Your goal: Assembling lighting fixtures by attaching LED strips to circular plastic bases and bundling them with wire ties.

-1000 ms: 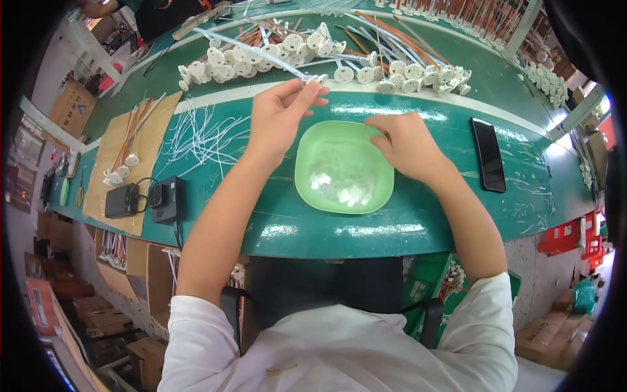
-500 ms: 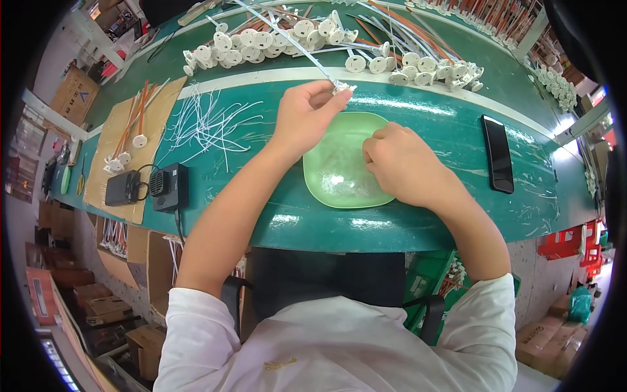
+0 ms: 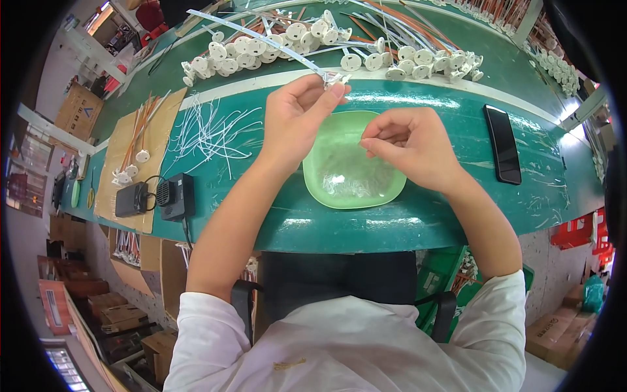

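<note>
My left hand (image 3: 290, 124) is closed around a small white plastic fitting (image 3: 334, 80), with thumb and fingers pinching it above the far rim of a light green bowl (image 3: 313, 188). From the fitting a long pale strip-like lead (image 3: 255, 34) runs up and to the left. My right hand (image 3: 418, 147) hovers over the bowl's right side, thumb and fingertips pressed together. Whatever they pinch, if anything, is too small to make out. Inside the bowl lies a greyish spread of fine contents, too blurred to name.
Behind a pale ledge lie several white round fittings (image 3: 241, 47) with orange and white leads. At left are loose white ties (image 3: 212, 134), cardboard (image 3: 117, 157) bearing more fittings, and a black boxy device (image 3: 176, 197) with a cable. A black phone (image 3: 501, 144) lies at right.
My right hand has risen out of the bowl, turning so its pinched fingertips show. My left hand has shifted slightly left with the fitting, and its lead now slants lower.
</note>
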Tool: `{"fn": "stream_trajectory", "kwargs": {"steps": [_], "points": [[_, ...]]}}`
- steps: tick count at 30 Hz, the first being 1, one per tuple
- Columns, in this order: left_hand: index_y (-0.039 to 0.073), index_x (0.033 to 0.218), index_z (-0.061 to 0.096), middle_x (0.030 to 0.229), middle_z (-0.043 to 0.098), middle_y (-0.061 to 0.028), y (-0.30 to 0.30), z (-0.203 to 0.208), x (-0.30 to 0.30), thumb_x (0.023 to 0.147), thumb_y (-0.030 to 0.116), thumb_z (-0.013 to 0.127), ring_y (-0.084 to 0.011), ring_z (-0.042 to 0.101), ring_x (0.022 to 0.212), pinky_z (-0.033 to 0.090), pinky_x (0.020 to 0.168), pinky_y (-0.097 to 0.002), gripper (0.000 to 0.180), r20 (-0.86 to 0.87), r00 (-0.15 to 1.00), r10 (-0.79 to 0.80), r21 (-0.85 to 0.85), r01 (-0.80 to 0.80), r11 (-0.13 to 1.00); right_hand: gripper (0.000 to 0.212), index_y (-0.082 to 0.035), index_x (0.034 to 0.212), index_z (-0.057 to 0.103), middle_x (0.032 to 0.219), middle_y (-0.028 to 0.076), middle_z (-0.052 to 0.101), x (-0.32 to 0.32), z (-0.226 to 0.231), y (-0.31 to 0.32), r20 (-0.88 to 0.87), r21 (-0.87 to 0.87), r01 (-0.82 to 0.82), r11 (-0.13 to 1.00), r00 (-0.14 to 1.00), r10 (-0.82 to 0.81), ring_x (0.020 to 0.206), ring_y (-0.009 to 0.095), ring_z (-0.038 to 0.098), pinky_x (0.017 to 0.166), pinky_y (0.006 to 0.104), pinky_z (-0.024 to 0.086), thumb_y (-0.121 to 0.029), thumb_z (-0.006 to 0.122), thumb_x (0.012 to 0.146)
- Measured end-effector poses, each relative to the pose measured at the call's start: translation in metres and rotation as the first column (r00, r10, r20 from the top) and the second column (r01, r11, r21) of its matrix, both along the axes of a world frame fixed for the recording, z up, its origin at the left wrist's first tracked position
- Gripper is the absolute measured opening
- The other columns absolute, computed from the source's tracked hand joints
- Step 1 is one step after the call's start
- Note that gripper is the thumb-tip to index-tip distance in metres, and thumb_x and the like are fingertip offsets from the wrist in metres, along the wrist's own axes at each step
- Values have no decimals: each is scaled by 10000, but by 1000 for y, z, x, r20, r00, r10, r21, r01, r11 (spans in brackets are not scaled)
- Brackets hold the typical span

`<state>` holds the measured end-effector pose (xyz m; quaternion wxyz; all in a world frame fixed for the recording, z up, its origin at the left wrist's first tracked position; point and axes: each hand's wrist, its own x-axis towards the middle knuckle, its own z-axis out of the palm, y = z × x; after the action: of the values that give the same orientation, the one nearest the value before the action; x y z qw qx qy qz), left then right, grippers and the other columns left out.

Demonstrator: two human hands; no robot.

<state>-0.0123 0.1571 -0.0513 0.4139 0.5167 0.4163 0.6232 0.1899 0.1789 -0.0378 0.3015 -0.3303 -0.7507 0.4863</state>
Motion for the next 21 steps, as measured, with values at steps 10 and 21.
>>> {"fn": "stream_trajectory", "kwargs": {"steps": [10,21], "points": [[-23,1188,604,1127,690,-179,-6,3,1,943,200,651,-208,668,983,479,780,-286,333,-3,995,-103,-10,103,995,74,-2,904,714,846,42,715,-3,0,-2,-15,95,41,995,999,-39,804,76,662,636,213,511,-52,707,850],[-8,1214,593,1197,642,-219,-17,2,12,979,206,597,-227,638,1049,491,861,-322,318,450,803,-390,144,366,920,115,25,939,695,825,74,711,-11,-10,-3,-178,-80,87,993,979,-100,735,100,667,645,234,533,-50,716,854]]}}
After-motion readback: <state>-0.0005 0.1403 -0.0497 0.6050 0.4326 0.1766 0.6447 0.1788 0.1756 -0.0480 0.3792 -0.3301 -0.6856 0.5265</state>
